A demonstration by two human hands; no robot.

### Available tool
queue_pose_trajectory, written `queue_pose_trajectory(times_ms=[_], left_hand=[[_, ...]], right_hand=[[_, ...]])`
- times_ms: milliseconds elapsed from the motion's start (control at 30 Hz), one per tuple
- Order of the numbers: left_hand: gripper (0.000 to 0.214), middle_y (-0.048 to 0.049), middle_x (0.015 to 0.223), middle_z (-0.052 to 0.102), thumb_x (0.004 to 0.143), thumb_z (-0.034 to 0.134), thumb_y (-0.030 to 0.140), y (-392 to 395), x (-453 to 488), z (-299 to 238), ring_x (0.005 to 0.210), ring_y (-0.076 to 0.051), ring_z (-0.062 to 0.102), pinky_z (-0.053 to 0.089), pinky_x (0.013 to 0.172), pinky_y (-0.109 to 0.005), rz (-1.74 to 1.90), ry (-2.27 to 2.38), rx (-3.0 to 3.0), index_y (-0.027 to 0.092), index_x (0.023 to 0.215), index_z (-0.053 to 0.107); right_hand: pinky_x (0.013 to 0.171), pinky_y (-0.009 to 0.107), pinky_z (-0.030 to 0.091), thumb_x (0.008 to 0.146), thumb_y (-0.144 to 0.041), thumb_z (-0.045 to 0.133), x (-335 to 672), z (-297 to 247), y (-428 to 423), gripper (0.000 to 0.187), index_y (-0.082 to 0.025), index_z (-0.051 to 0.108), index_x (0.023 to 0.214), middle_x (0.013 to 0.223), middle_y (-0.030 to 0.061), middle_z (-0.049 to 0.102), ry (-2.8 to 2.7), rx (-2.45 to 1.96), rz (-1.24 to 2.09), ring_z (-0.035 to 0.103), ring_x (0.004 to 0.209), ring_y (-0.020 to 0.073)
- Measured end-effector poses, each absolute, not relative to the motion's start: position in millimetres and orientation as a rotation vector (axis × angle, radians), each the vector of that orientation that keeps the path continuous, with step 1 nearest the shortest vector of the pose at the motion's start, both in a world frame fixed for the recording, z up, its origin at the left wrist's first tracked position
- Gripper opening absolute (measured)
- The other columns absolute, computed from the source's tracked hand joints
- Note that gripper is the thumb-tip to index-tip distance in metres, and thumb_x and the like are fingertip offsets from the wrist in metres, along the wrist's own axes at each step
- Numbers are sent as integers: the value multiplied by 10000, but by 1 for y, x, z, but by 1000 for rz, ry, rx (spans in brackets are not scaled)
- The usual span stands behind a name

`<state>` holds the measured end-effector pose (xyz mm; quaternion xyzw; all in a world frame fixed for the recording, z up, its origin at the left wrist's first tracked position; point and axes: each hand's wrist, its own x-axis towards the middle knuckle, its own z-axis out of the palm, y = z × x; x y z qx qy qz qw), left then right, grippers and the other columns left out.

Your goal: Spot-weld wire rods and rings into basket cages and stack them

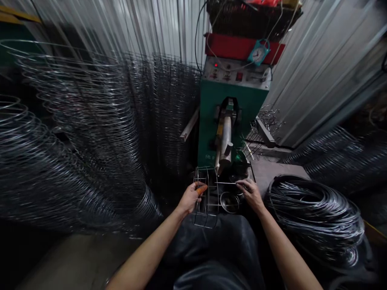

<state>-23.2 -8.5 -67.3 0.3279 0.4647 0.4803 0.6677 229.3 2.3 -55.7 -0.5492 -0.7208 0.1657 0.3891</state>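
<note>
My left hand (190,199) is closed round the side of a small round wire frame (207,206), held upright above my lap; an orange cover is on one finger. Between the fingertips of my right hand (251,195) is a thin metal rod (226,183), lying level. Its left end reaches the wire frame's right side; whether they touch I cannot tell. Just above the rod is the tip of a metal arm (226,137) that slopes down from a green machine (208,121). Below the rod sits a round metal bowl (229,202), its contents too dark to make out.
Tall stacks of wire rings (115,100) crowd the left side. At right lies a big coil of wire (314,205), near a flat board (279,173). Wire pieces (267,121) are heaped beside the machine. A blue clock (259,52) hangs above its control panel (222,70).
</note>
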Motion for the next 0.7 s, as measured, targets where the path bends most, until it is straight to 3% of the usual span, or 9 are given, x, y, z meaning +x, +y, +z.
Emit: queue_pose_trajectory(times_ms=[167,700], left_hand=[[409,50,596,423,506,778,383,-3,-19,-65,510,-48,360,223,404,-152,1079,1064,707,145,767,572],[429,57,571,410,467,796,390,10,-14,-67,490,-41,350,205,387,-143,1078,1062,675,142,735,570]], right_hand=[[802,387,353,842,-478,465,238,-63,10,298,-256,664,841,814,49,620,-1849,-1422,349,541,841,226],[775,358,393,840,-481,469,250,-69,25,297,-248,653,842,813,46,597,-1874,-1382,465,539,842,219]])
